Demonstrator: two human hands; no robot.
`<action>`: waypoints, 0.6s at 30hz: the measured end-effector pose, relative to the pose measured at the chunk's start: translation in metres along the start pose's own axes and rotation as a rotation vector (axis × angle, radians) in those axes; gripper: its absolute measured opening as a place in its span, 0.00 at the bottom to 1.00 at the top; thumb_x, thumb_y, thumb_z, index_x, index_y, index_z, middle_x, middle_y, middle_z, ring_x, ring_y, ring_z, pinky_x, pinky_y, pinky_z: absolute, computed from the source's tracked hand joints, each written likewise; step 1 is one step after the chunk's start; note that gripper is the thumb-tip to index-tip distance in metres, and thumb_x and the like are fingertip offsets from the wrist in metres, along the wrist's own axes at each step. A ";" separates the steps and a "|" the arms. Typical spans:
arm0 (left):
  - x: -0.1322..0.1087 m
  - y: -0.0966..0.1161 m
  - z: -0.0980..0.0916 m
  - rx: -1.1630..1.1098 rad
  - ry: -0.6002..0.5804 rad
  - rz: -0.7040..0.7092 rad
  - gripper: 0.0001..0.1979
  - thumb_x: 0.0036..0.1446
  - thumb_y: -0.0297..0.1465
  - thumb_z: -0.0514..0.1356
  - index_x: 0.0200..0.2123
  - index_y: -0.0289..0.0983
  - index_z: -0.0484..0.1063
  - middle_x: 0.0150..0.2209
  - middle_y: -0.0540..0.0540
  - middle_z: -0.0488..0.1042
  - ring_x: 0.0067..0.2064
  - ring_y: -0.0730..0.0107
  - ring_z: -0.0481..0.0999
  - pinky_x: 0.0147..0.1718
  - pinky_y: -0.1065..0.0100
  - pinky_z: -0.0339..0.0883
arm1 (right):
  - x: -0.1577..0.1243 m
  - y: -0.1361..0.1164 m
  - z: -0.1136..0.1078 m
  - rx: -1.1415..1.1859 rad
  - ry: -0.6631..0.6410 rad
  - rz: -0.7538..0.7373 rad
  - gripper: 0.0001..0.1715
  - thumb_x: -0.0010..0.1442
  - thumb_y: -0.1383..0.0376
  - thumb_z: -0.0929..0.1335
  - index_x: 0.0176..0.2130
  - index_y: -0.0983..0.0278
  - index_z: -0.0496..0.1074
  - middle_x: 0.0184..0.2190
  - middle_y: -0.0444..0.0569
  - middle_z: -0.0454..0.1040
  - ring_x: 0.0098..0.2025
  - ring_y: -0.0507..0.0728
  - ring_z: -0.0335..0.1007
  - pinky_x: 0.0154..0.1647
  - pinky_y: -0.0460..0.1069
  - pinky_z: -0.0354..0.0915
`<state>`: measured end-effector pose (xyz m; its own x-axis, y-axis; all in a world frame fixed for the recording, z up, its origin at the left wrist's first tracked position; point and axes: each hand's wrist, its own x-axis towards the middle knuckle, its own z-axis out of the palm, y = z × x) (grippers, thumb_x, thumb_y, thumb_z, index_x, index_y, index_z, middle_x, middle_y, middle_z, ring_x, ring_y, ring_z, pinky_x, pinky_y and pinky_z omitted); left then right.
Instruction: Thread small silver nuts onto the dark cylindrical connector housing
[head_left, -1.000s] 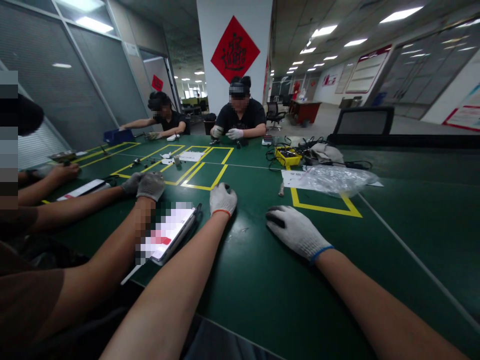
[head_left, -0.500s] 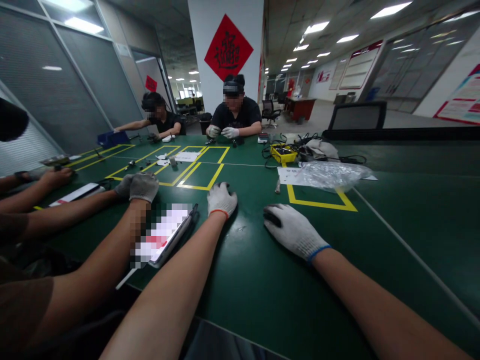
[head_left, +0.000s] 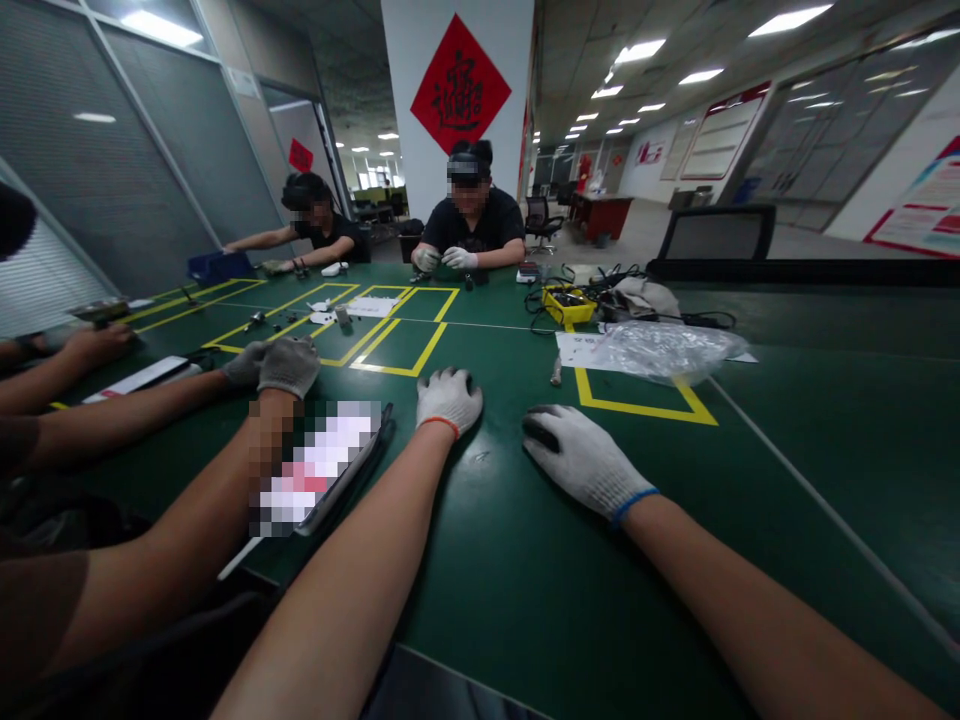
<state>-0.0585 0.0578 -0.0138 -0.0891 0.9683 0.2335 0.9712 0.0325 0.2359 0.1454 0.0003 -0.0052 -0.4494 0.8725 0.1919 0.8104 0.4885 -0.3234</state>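
Note:
My left hand (head_left: 450,400), in a white knitted glove with an orange cuff and dark fingertips, rests palm down on the green table (head_left: 495,540). Its fingers are loosely bent and slightly apart, with nothing seen in them. To its right lies my right hand (head_left: 589,455), in a similar glove with a blue cuff. The thumb stands a little off the bent fingers, and no object shows there either. A pale phone-like device (head_left: 330,465), blurred over, lies left of my left forearm. Ahead of my right hand is a small metallic piece (head_left: 556,372).
Yellow tape (head_left: 645,408) marks rectangles on the table. Clear plastic wrap (head_left: 667,350), a yellow box (head_left: 568,303) and dark cables are at the right rear. A neighbour's gloved hands (head_left: 289,368) are at left; two people sit across, beside a blue bin (head_left: 221,268).
The view has shifted slightly. My hands stay resting on the table in nearly the same pose. At the far left, the co-worker's arm positions by the blue bin have changed a little.

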 end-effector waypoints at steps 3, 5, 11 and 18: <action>0.000 -0.001 -0.002 0.006 -0.009 0.053 0.15 0.65 0.36 0.56 0.49 0.40 0.78 0.55 0.39 0.78 0.58 0.52 0.74 0.59 0.54 0.64 | 0.000 0.001 0.000 -0.009 -0.010 0.005 0.20 0.68 0.61 0.66 0.54 0.64 0.78 0.58 0.59 0.76 0.57 0.65 0.72 0.58 0.57 0.69; 0.000 0.000 -0.003 0.007 -0.016 0.074 0.14 0.65 0.33 0.56 0.48 0.39 0.79 0.51 0.38 0.80 0.54 0.55 0.77 0.55 0.59 0.68 | 0.000 0.000 0.000 -0.023 -0.015 0.007 0.20 0.69 0.60 0.66 0.54 0.65 0.78 0.58 0.59 0.76 0.57 0.66 0.72 0.58 0.57 0.69; -0.004 0.004 -0.008 -0.010 -0.016 0.122 0.13 0.66 0.31 0.55 0.46 0.38 0.80 0.48 0.39 0.81 0.50 0.57 0.79 0.49 0.64 0.70 | 0.000 -0.001 -0.002 -0.019 -0.024 0.015 0.18 0.69 0.61 0.66 0.53 0.64 0.78 0.57 0.58 0.76 0.57 0.64 0.72 0.58 0.56 0.69; -0.011 0.008 -0.016 -0.049 0.078 0.058 0.13 0.67 0.34 0.55 0.45 0.39 0.80 0.45 0.41 0.82 0.47 0.58 0.81 0.45 0.65 0.70 | -0.001 -0.001 -0.003 -0.010 -0.009 0.039 0.17 0.68 0.61 0.66 0.51 0.64 0.79 0.55 0.57 0.77 0.55 0.64 0.73 0.55 0.55 0.69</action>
<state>-0.0534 0.0437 0.0004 -0.0522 0.9460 0.3198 0.9633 -0.0367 0.2659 0.1464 -0.0011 -0.0019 -0.4207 0.8910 0.1708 0.8311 0.4540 -0.3210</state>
